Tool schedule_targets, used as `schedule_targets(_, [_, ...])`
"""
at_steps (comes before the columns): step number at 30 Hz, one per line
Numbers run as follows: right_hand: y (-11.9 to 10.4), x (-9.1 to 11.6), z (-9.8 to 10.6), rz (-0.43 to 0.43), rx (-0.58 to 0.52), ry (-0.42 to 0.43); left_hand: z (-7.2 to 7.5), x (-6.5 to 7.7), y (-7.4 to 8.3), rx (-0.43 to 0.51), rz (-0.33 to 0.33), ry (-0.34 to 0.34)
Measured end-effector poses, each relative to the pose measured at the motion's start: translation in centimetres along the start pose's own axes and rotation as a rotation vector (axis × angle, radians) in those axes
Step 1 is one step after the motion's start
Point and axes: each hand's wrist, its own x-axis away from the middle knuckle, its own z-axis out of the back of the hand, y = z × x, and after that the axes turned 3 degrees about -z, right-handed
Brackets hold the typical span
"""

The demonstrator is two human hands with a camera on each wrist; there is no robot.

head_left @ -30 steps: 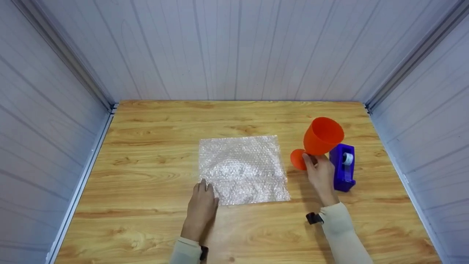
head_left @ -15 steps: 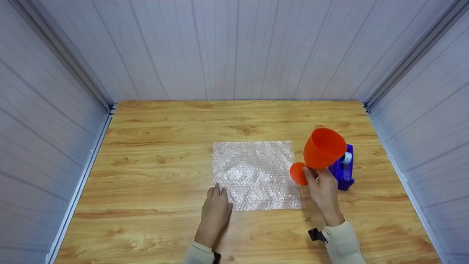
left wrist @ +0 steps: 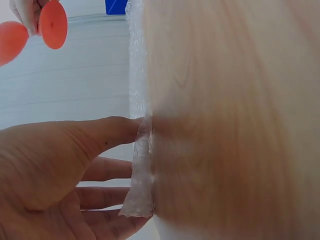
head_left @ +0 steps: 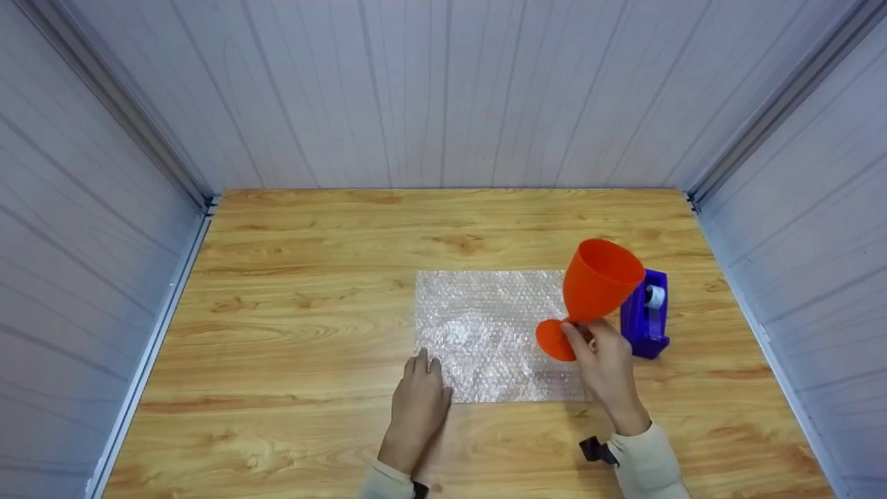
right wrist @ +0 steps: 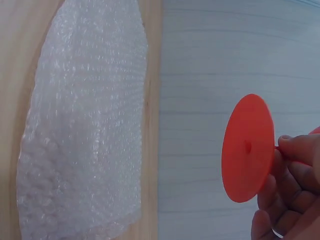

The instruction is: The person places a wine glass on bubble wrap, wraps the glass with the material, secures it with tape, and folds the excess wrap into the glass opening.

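A sheet of clear bubble wrap (head_left: 485, 326) lies flat on the wooden table, its right part partly behind the goblet. At its near left corner, my left hand (head_left: 418, 409) rests with fingers fairly straight; in the left wrist view, the thumb and fingertips touch the wrap's edge (left wrist: 138, 195). My right hand (head_left: 611, 364) pinches an orange goblet (head_left: 599, 283) by its stem. The goblet is tilted, bowl up to the right, above the wrap's right side. Its round foot (right wrist: 248, 148) faces the right wrist camera, while fingers hide most of the stem.
Just right of the goblet stands a blue tape dispenser (head_left: 646, 322) with a white roll of tape. Pale panel walls (head_left: 443, 97) enclose the wooden table (head_left: 291, 360) at the back and both sides.
The bubble wrap has slid right and slightly nearer along with my left hand. My right hand has lowered the goblet nearer and a little left, over the wrap's right side.
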Motion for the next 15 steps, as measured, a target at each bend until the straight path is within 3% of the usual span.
schedule_targets(9, [-1.7, -0.8, -1.6, -0.188, -0.196, -0.217, 0.9, 0.0, -0.4, 0.050, -0.055, 0.070])
schedule_targets(15, [-3.0, -0.9, -4.9, -0.325, -0.376, -0.428, 1.7, -0.4, -2.1, 0.104, 0.024, 0.111])
